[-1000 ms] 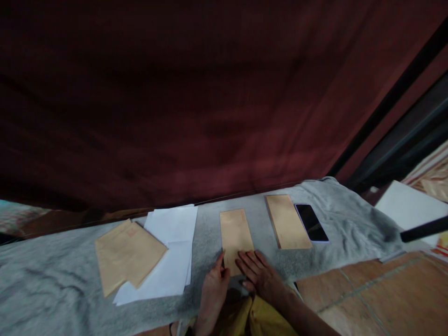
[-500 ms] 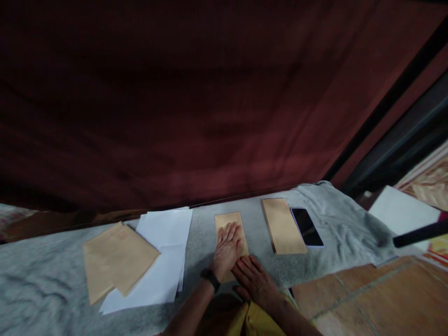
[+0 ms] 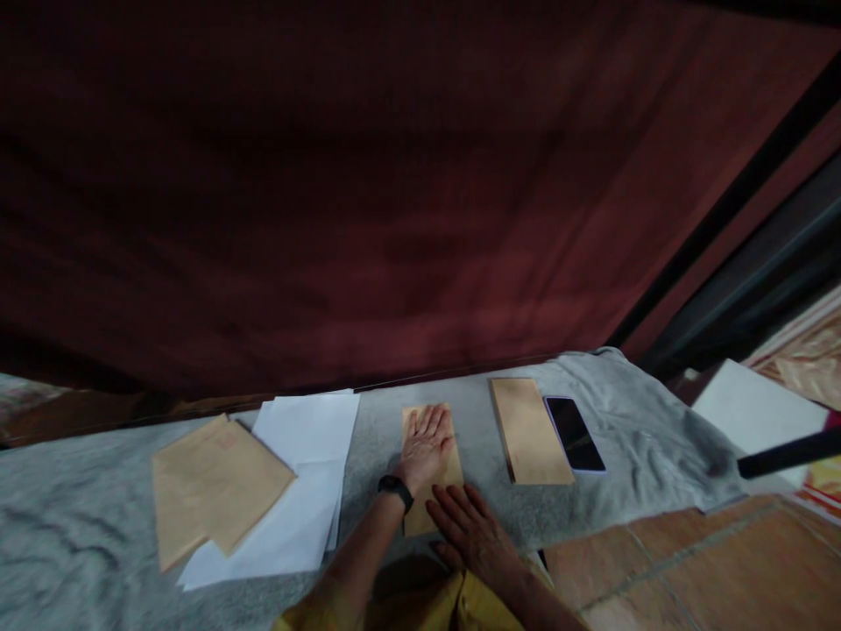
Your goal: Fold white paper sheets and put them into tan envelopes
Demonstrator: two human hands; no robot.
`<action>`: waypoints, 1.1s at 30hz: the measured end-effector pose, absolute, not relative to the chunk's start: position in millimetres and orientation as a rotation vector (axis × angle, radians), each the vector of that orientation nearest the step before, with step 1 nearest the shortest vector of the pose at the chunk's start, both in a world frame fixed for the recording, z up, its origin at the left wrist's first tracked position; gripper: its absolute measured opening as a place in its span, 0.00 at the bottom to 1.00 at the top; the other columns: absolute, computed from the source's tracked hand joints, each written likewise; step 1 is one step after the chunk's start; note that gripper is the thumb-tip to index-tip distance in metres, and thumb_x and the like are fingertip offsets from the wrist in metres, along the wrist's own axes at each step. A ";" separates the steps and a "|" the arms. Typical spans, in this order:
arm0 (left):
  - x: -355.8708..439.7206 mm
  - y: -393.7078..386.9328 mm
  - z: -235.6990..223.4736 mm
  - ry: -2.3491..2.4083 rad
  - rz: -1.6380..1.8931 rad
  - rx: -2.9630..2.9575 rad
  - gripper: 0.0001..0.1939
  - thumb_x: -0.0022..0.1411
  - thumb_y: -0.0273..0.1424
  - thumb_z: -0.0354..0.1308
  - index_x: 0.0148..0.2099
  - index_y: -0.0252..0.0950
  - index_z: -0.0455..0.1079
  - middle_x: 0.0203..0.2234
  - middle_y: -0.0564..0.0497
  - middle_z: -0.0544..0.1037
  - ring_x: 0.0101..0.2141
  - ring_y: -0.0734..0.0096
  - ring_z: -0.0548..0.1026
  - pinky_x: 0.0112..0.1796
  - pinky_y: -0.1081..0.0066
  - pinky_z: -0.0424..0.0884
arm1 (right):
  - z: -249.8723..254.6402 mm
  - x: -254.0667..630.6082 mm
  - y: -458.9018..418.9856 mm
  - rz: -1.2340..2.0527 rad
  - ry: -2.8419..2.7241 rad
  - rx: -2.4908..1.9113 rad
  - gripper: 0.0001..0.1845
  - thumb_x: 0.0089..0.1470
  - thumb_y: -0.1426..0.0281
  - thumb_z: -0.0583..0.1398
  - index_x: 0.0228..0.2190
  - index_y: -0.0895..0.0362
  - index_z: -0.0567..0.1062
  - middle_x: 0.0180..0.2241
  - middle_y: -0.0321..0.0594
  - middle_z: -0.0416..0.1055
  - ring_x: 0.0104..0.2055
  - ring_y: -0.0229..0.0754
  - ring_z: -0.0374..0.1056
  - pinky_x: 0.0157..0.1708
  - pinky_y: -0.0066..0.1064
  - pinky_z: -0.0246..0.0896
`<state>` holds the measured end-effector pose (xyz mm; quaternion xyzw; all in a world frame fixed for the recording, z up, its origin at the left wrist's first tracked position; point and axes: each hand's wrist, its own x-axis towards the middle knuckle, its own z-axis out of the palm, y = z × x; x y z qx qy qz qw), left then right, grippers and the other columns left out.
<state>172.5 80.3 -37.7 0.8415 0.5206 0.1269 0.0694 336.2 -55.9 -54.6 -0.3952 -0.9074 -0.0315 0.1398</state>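
The brown paper envelope (image 3: 452, 469) lies flat on the cloth-covered desk (image 3: 631, 438), directly in front of the person, with its long axis pointing away from the body. The left hand (image 3: 424, 451) lies palm down across the envelope's upper and middle part; its fingers are extended and grasp nothing. A black wristband (image 3: 396, 491) encircles the left wrist. The right hand (image 3: 474, 533) is palm down at the envelope's lower right portion, fingers straight, slightly spread and released, with the fingertips over the paper. Fingertip pressure cannot be determined.

To the right, a stack of brown envelopes (image 3: 532, 431) lies beside a smartphone (image 3: 575, 434) with a dark screen. To the left, overlapping brown envelopes (image 3: 220, 491) partly cover white paper sheets (image 3: 315, 429). A dark red curtain (image 3: 420, 219) hangs behind the desk.
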 end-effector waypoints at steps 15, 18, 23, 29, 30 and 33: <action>141.6 35.0 -48.0 1.357 0.404 2.750 0.29 0.77 0.42 0.40 0.75 0.43 0.46 0.71 0.50 0.58 0.69 0.64 0.55 0.67 0.54 0.53 | -61.9 334.8 -56.2 -0.189 -2.561 -1.127 0.31 0.67 0.58 0.59 0.66 0.51 0.61 0.65 0.38 0.65 0.66 0.45 0.59 0.68 0.41 0.47; 138.5 19.5 -45.3 1.366 0.429 2.777 0.31 0.77 0.42 0.40 0.75 0.39 0.41 0.72 0.46 0.55 0.70 0.63 0.53 0.67 0.55 0.53 | -64.1 334.1 -56.1 -0.181 -2.565 -1.133 0.30 0.66 0.59 0.60 0.65 0.51 0.64 0.63 0.39 0.67 0.65 0.45 0.61 0.68 0.41 0.48; 134.3 -10.0 -47.1 1.401 0.442 2.842 0.36 0.76 0.43 0.42 0.76 0.35 0.33 0.72 0.43 0.53 0.70 0.62 0.53 0.67 0.56 0.53 | -69.9 335.6 -56.9 -0.179 -2.556 -1.122 0.29 0.64 0.60 0.61 0.63 0.51 0.65 0.65 0.40 0.64 0.66 0.47 0.58 0.67 0.44 0.51; 122.8 -41.1 -62.1 1.500 0.420 2.912 0.39 0.74 0.44 0.45 0.76 0.32 0.34 0.70 0.41 0.57 0.68 0.58 0.58 0.65 0.56 0.57 | -66.2 336.7 -56.2 -0.099 -2.549 -1.135 0.31 0.66 0.67 0.58 0.67 0.52 0.59 0.67 0.39 0.60 0.68 0.45 0.55 0.67 0.43 0.51; 120.4 -45.5 -64.5 1.506 0.409 2.914 0.38 0.74 0.43 0.45 0.76 0.32 0.34 0.70 0.41 0.58 0.68 0.58 0.59 0.64 0.56 0.59 | -63.7 336.1 -55.9 -0.067 -2.549 -1.145 0.31 0.66 0.67 0.57 0.67 0.52 0.59 0.67 0.39 0.61 0.68 0.45 0.56 0.68 0.43 0.51; 115.4 -55.8 -68.8 1.525 0.392 2.903 0.35 0.74 0.37 0.44 0.76 0.34 0.37 0.69 0.43 0.60 0.67 0.60 0.61 0.63 0.58 0.62 | -54.1 334.3 -55.1 0.026 -2.545 -1.189 0.30 0.67 0.68 0.56 0.67 0.53 0.59 0.66 0.38 0.63 0.67 0.43 0.57 0.69 0.42 0.49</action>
